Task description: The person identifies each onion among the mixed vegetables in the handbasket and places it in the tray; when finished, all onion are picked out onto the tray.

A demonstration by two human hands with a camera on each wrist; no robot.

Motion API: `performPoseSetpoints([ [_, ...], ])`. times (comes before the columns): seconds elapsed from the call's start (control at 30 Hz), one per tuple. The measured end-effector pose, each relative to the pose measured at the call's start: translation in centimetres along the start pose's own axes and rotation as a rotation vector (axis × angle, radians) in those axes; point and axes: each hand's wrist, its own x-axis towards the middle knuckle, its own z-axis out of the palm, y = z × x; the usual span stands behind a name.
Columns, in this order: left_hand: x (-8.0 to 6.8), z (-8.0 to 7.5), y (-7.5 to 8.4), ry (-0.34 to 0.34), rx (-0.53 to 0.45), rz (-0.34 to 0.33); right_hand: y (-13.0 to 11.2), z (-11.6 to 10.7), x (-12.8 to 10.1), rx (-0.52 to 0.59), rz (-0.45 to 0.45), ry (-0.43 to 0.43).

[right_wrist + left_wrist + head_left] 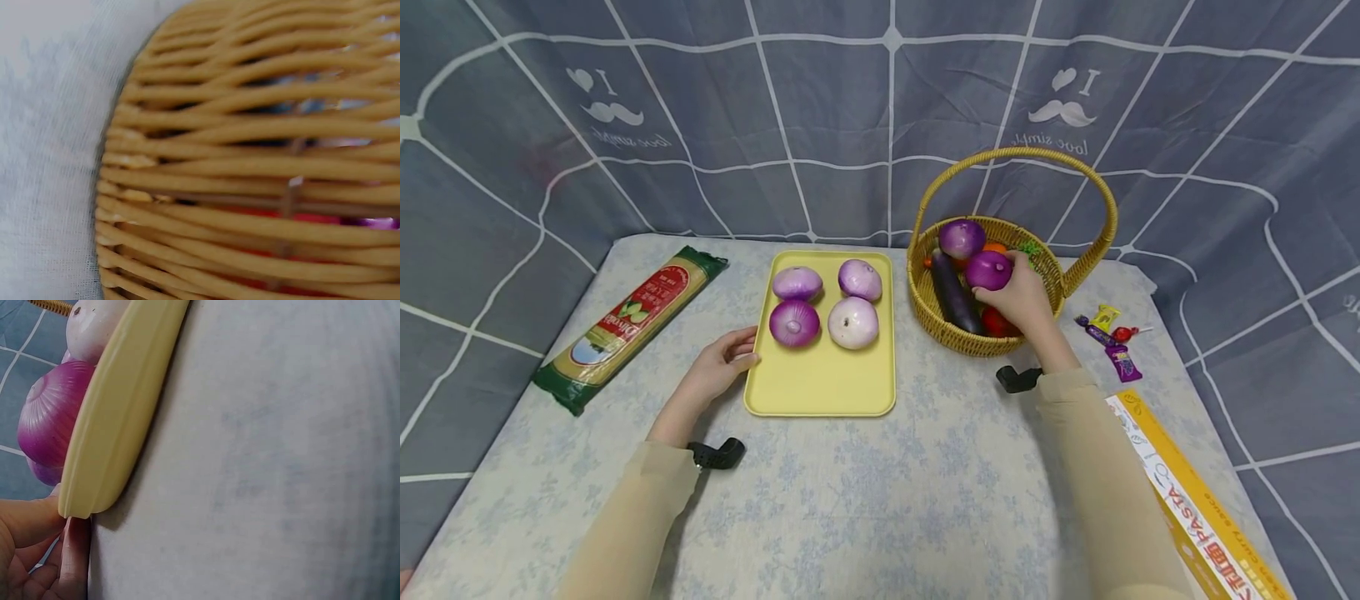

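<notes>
Head view shows the right hand reaching into the wicker basket, its fingers curled round a purple onion that sits at the top of the pile inside. The left hand lies on the table with relaxed fingers touching the left edge of the yellow tray; the left wrist view confirms fingertips against the tray's corner, holding nothing. To lift the onion well, I judge the grip should wrap its widest part and rise straight up, clear of the arched handle above and the basket rim, while the left hand steadies the tray. Four onions already fill the far half of the tray, so the bare near half looks the easiest place to set another down without knocking them. In the basket, a second purple onion, a dark eggplant and something red just under the hand crowd the gripped onion and could be dragged along. The right wrist view shows only blurred basket weave. Farther out lie a spaghetti packet at left, wrapped sweets beside the basket, and a pasta box near the right forearm.
</notes>
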Motion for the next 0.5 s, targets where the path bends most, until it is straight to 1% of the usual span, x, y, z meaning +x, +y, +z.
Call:
performPoseSetpoints([
  [0.13,0.0,0.0,0.1,-0.001,0.004,0.004,-0.9,-0.4,-1.4,0.066,0.019,0.023],
  [0.23,0.0,0.0,0.1,0.003,0.001,0.007,-1.9,-0.2,-2.7,0.133,0.004,0.032],
  [0.4,0.0,0.0,0.1,0.001,-0.009,0.011,-3.7,1.2,-4.9,0.257,-0.069,0.007],
  [0.5,0.0,0.0,0.0,0.003,-0.007,0.009,-4.8,2.2,-6.3,0.306,-0.090,-0.025],
])
